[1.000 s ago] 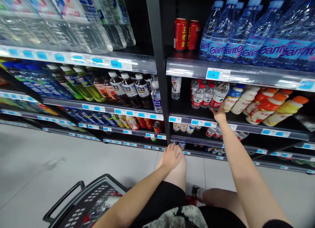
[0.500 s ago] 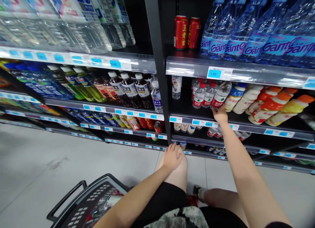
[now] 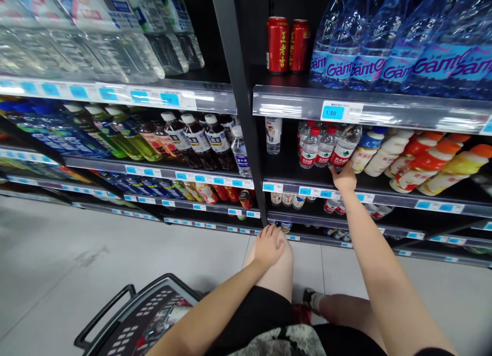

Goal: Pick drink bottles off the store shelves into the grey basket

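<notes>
My right hand (image 3: pixel 345 179) has its fingers around the base of a clear water bottle (image 3: pixel 345 146) with a red and white label. The bottle tilts on a middle shelf, its top hidden under the shelf above. Smaller water bottles (image 3: pixel 309 151) with red caps stand just left of it. To its right is a cream-coloured drink bottle (image 3: pixel 364 153) with a blue cap. My left hand (image 3: pixel 270 244) lies flat on my bent knee, fingers spread a little, holding nothing.
A dark shopping basket (image 3: pixel 128 315) with a bottle in it stands on the floor at lower left. Red cans (image 3: pixel 277 45) and large blue bottles (image 3: pixel 353 53) fill the shelf above. A black upright post (image 3: pixel 234 63) divides the shelves. Bottled teas (image 3: pixel 198 140) stand left of it.
The camera view has shifted slightly, so the upper shelves appear further left and higher. My right hand stays at the water bottle's base, and my left hand stays on my knee.
</notes>
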Available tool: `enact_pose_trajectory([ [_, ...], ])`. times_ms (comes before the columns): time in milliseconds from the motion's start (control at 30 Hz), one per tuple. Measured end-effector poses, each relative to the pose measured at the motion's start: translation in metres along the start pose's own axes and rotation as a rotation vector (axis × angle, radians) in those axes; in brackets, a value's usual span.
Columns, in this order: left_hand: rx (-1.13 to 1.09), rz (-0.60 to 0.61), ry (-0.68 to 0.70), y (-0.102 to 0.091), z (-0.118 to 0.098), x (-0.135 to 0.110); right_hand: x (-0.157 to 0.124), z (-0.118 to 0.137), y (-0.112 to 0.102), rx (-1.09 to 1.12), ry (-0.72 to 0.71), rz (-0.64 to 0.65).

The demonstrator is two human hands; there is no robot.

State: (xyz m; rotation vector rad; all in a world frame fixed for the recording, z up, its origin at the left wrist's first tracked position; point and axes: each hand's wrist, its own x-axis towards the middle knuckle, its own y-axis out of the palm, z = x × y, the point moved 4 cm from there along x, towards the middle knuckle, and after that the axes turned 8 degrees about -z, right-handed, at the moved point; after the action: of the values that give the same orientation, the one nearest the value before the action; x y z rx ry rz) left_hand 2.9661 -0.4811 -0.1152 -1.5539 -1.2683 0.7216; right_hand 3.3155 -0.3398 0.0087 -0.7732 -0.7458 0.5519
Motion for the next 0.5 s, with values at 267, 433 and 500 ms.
enact_pose_trajectory([
  [267,-0.002,0.023,-0.016,0.0,0.003,0.009,-0.004,0.004,-0.004,0.005,-0.015,-0.04],
  [433,0.018,0.021,-0.006,-0.001,0.001,0.008,-0.03,0.009,-0.029,0.095,-0.112,-0.217],
  [500,0.018,0.009,-0.002,-0.002,0.002,0.007,-0.063,0.006,-0.038,0.164,-0.176,-0.302],
])
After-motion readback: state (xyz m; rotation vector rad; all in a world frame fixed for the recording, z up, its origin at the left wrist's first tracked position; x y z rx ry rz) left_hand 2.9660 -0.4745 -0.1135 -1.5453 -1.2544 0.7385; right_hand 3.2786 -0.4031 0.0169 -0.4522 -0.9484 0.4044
